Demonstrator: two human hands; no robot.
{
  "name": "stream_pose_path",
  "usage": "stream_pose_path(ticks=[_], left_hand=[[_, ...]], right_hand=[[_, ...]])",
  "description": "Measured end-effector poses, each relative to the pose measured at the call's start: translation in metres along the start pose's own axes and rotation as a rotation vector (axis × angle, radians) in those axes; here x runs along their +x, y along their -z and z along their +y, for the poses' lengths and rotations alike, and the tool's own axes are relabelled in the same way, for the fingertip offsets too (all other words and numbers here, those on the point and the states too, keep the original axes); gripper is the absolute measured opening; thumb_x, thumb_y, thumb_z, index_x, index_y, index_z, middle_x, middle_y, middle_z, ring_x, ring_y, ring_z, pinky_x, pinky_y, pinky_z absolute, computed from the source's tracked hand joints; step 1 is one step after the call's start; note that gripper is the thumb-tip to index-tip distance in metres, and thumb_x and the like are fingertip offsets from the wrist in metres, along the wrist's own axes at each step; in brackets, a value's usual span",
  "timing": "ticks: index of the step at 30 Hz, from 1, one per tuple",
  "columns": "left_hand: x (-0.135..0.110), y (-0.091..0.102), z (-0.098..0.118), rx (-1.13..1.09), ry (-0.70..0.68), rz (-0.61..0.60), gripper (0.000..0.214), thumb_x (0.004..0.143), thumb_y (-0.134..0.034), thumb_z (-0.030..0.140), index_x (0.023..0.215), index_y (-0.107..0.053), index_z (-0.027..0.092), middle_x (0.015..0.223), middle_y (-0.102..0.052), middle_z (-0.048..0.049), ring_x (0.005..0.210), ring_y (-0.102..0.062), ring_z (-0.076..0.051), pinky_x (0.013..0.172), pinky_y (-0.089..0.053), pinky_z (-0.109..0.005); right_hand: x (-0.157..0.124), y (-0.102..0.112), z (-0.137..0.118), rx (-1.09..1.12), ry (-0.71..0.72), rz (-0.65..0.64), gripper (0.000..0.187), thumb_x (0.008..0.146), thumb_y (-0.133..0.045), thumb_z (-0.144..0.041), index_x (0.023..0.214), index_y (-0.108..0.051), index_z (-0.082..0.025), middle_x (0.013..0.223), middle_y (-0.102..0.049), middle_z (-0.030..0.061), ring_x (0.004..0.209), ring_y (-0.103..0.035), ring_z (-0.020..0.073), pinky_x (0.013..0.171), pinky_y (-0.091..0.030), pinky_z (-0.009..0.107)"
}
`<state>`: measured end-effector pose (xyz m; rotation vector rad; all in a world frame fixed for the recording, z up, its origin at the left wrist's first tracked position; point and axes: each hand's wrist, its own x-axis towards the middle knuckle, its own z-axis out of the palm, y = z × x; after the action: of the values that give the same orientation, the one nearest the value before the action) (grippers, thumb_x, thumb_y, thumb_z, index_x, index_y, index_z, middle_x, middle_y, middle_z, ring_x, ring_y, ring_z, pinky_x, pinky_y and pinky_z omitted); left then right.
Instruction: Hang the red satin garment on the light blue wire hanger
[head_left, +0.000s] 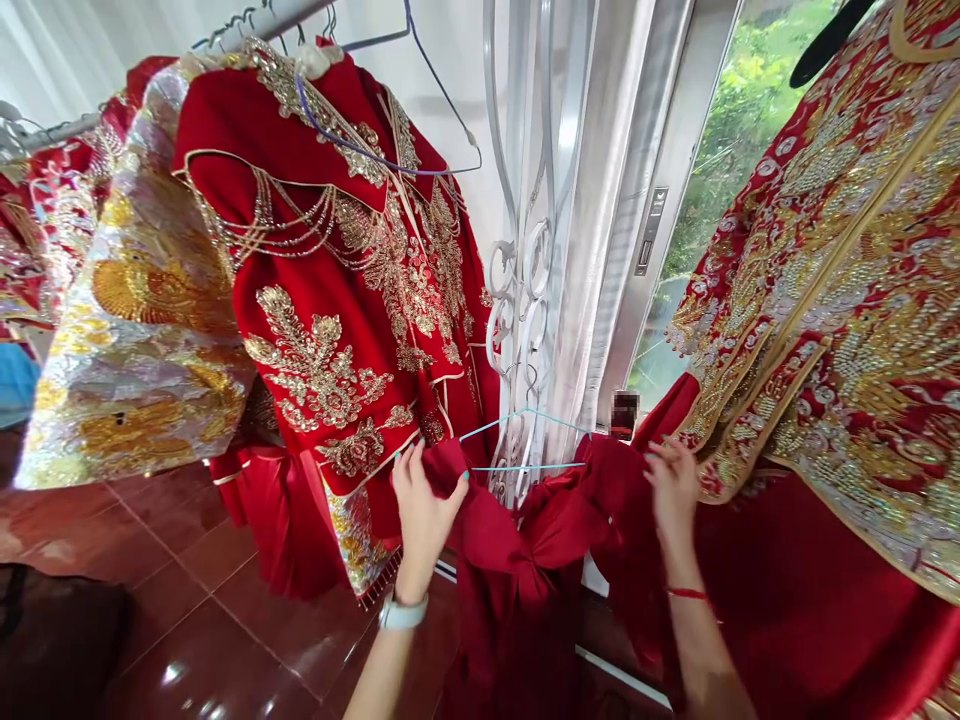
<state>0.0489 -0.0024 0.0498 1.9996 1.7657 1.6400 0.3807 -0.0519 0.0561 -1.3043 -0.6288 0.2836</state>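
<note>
Hands, two, at one red garment on one hanger

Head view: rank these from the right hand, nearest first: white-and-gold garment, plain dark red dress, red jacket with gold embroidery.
From the right hand:
1. Plain dark red dress: immediately to its left.
2. Red jacket with gold embroidery: upper left of the dress.
3. White-and-gold garment: left of the jacket.

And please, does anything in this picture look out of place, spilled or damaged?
One thing looks slightly odd: a purple hanger carries no clothes and hangs tilted across the upper front of the red jacket. I see no clear damage or spill.
</note>
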Motion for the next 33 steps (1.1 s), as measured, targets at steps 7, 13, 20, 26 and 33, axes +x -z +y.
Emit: stream_pose_path(ticks=[7, 13, 20, 26, 33], left_hand=[[0.027, -0.033, 0.010, 0.242, -0.029, -0.085, 0.040, 0.086, -0.053, 0.024, 0.124, -0.059, 0.013, 0.124, -0.063, -0.0182, 0.123, -0.053, -0.037, 0.109, -0.036, -0.059], [0.025, -0.018, 0.000, 0.296, -0.111, -0.148, 0.043, 0.088, -0.047, 0.015, 0.129, -0.059, 0.013, 0.132, -0.062, -0.0180, 0.126, -0.055, -0.034, 0.109, -0.042, -0.051], [0.027, -0.009, 0.007, 0.407, -0.160, -0.220, 0.048, 0.090, -0.042, 0.014, 0.137, -0.054, 0.013, 0.135, -0.062, -0.0186, 0.126, -0.057, -0.032, 0.106, -0.046, -0.046], [0.035, 0.010, 0.020, 0.584, -0.071, -0.354, 0.049, 0.093, -0.037, 0.014, 0.139, -0.052, 0.010, 0.101, -0.074, -0.0174, 0.094, -0.072, -0.029, 0.083, -0.055, -0.037], [0.053, 0.027, 0.005, 0.418, -0.018, -0.432, 0.041, 0.094, -0.041, 0.019, 0.131, -0.057, 0.015, 0.090, -0.075, -0.0124, 0.084, -0.073, -0.027, 0.080, -0.054, -0.035]], right_hand=[[-0.032, -0.060, 0.006, -0.721, 0.239, -0.085, 0.054, 0.085, -0.054, -0.045, 0.128, -0.049, -0.014, 0.134, -0.053, 0.0233, 0.120, -0.053, 0.0385, 0.096, -0.044, 0.049], [-0.016, -0.055, 0.003, -0.912, 0.301, -0.201, 0.037, 0.092, -0.045, -0.032, 0.124, -0.050, -0.014, 0.125, -0.058, 0.0214, 0.111, -0.059, 0.0353, 0.088, -0.046, 0.043], [0.000, -0.070, 0.006, -1.035, 0.368, -0.181, 0.032, 0.088, -0.055, -0.026, 0.116, -0.055, -0.010, 0.116, -0.060, 0.0300, 0.112, -0.059, 0.0406, 0.091, -0.045, 0.053], [0.025, -0.071, -0.008, -1.231, 0.224, -0.324, 0.026, 0.091, -0.045, -0.019, 0.099, -0.068, -0.009, 0.088, -0.068, 0.0250, 0.089, -0.070, 0.0366, 0.078, -0.051, 0.050], [0.085, -0.036, 0.019, -0.786, 0.028, -0.382, 0.012, 0.071, -0.056, -0.017, 0.064, -0.065, -0.018, 0.061, -0.062, 0.0082, 0.080, -0.068, 0.0289, 0.081, -0.052, 0.043]])
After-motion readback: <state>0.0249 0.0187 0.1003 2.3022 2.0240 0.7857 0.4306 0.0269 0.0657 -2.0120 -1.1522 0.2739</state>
